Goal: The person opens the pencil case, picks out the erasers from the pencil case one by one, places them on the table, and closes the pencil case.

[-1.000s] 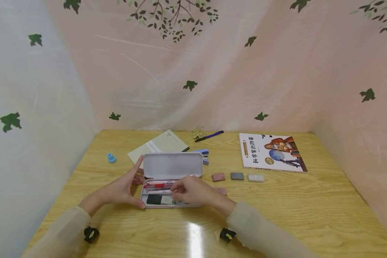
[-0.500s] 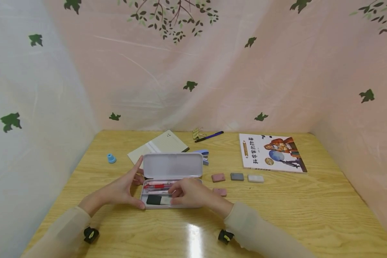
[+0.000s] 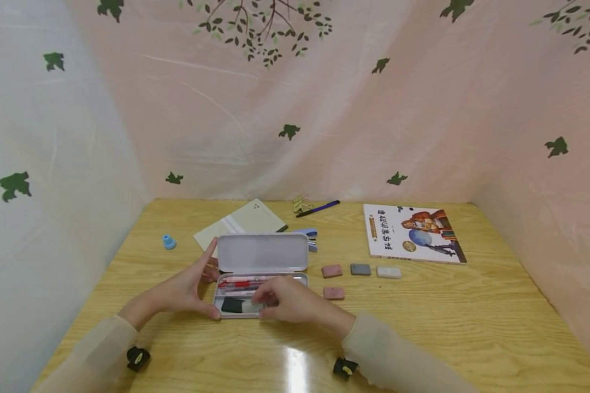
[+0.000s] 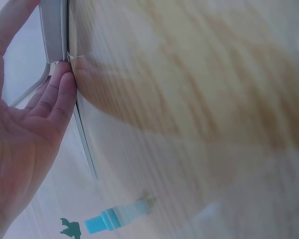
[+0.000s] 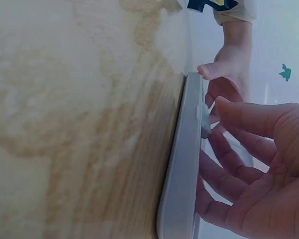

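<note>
A pale metal pencil case stands with its lid raised on the table. In its tray lie a red pen, other pens, and an eraser with a black sleeve and a whitish end. My left hand spreads round the case's left end, thumb at the front corner and fingers behind, also seen in the left wrist view. My right hand hovers over the tray's right half, hiding part of it. In the right wrist view its thumb and bent forefinger stand apart, right beside a pale eraser end.
Two pink erasers, a grey eraser and a white eraser lie right of the case. Behind are a notebook, a blue stapler-like thing, a binder clip and a pen. A book lies back right; a light-blue bottle-shaped piece left.
My right hand has shifted slightly left and toward the tray's front, fingertips now over the eraser's whitish end. The eraser sits slightly further left. My left hand stays at the case.
</note>
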Demonstrator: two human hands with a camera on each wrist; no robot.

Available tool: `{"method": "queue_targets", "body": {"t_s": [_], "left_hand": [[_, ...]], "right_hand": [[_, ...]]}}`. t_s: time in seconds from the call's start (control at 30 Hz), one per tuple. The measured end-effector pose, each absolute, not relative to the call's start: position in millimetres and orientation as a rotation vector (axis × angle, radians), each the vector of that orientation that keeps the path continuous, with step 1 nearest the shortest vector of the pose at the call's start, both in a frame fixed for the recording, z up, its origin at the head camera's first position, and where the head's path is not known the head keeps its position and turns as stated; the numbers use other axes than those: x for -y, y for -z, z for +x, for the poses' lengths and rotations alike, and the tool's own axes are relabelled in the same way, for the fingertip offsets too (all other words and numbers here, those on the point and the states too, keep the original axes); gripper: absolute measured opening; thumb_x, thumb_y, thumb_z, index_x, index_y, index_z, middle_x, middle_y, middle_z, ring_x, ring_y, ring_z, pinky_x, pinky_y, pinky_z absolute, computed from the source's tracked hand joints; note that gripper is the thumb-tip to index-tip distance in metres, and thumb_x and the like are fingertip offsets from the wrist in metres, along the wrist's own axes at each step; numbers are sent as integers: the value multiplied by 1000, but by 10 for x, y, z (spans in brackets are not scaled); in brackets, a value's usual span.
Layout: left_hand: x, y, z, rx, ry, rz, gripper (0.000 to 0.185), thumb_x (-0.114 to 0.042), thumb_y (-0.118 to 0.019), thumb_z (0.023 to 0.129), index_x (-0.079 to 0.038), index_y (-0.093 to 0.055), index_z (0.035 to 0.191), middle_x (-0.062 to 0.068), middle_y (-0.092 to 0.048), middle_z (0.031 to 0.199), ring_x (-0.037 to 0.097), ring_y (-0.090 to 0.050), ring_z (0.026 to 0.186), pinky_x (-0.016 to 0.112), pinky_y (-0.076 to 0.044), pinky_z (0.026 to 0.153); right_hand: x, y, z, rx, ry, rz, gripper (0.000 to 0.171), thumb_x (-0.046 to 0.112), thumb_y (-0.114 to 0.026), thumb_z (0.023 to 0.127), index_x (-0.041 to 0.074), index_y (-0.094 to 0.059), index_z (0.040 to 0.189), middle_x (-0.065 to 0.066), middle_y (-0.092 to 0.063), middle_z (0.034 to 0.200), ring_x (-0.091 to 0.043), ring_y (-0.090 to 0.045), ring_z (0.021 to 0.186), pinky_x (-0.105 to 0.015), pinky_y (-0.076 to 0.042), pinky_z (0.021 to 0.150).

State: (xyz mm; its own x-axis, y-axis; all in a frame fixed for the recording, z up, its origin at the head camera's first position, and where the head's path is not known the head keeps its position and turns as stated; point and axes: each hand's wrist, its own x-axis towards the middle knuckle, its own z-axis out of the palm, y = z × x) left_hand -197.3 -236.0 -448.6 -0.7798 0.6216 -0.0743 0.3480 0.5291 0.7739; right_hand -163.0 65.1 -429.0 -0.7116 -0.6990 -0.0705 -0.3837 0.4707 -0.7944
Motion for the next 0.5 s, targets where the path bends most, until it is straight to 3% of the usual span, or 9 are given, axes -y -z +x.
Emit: {"method": "queue_targets", "body": {"t_s": [0.5], "left_hand": [[2350, 4477, -1971, -2427, -1120, 799, 140, -32, -92, 75, -22, 19, 161, 18, -42, 144, 25, -55, 120, 45, -47, 107]], "right_hand": [[-589, 4289, -1605, -2377, 1088, -941, 27, 5, -81, 86, 11, -76, 113, 7, -72, 101, 1, -58, 77, -16, -52, 71]]}}
